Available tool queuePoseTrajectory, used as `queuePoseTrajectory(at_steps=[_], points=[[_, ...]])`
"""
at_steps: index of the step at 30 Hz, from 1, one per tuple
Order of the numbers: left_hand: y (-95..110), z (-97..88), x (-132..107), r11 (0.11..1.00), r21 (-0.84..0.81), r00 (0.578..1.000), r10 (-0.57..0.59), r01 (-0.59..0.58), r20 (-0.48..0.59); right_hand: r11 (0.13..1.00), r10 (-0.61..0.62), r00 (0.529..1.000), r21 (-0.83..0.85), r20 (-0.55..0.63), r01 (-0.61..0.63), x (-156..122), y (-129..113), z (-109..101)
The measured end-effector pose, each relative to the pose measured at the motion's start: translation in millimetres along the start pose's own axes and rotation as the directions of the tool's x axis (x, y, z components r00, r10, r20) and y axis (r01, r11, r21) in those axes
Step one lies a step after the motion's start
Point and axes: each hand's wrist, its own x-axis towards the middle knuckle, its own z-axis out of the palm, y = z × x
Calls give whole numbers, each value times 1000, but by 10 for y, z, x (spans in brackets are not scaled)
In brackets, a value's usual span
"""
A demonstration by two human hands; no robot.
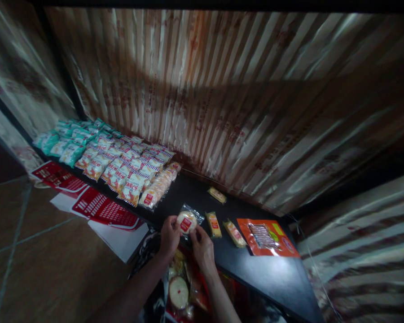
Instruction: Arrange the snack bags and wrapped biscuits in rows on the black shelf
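Observation:
Between my two hands is a round rice cracker in a clear wrapper with a red label (pixel 186 222). My left hand (pixel 170 235) pinches its left edge, and my right hand (pixel 203 244) grips its lower right edge. It is held just over the front edge of the black shelf (pixel 185 188). Right of it lie small yellow wrapped snacks (pixel 213 224). To the left, a row of similar wrapped crackers (pixel 160 186) runs back across the shelf. Below my hands, a red basket holds several packaged foods, including a round pale one (pixel 178 292).
White snack bags with striped tops (pixel 131 168) and teal bags (pixel 70 141) fill the shelf's left part. An orange packet (pixel 267 237) lies at the right. Red baskets (pixel 104 208) stand on the floor at lower left. A striped curtain (pixel 205 98) hangs behind.

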Motion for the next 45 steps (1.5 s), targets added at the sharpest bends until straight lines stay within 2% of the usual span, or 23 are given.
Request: queuePoseTrajectory(at_steps=[4, 7, 11, 14, 18, 24, 29, 36, 40, 45], points=[[-13, -1, 139, 997, 81, 999, 8, -4, -50, 996, 51, 997, 66, 54, -55, 120, -22, 118], [-5, 7, 220, 992, 128, 997, 31, -22, -65, 971, 84, 989, 214, 120, -108, 196, -31, 202], [9, 78, 281, 988, 149, 992, 55, -38, -111, 928, 71, 994, 360, 82, -95, 297, -22, 287], [13, 168, 322, 991, 124, 989, 62, -45, -134, 941, 73, 997, 327, 39, -82, 372, -14, 315], [31, 285, 404, 995, 88, 986, 66, -53, -151, 949, 129, 992, 288, 7, -125, 467, -11, 331], [114, 412, 547, 998, 51, 980, 47, -37, -196, 915, 164, 981, 387, -106, -112, 609, -26, 390], [195, 490, 719, 1000, 25, 982, 21, -17, -187, 909, 181, 963, 408, -198, -87, 771, -74, 454], [243, 583, 992, 994, 91, 968, 81, -60, -238, 921, 159, 972, 382, -175, -82, 1052, -45, 542], [332, 652, 1170, 989, 133, 968, 100, -70, -228, 916, 134, 982, 394, -136, -71, 1219, -5, 599], [438, 728, 1382, 973, 187, 969, 170, -136, -181, 921, 165, 970, 380, -176, -88, 1438, 33, 652]])
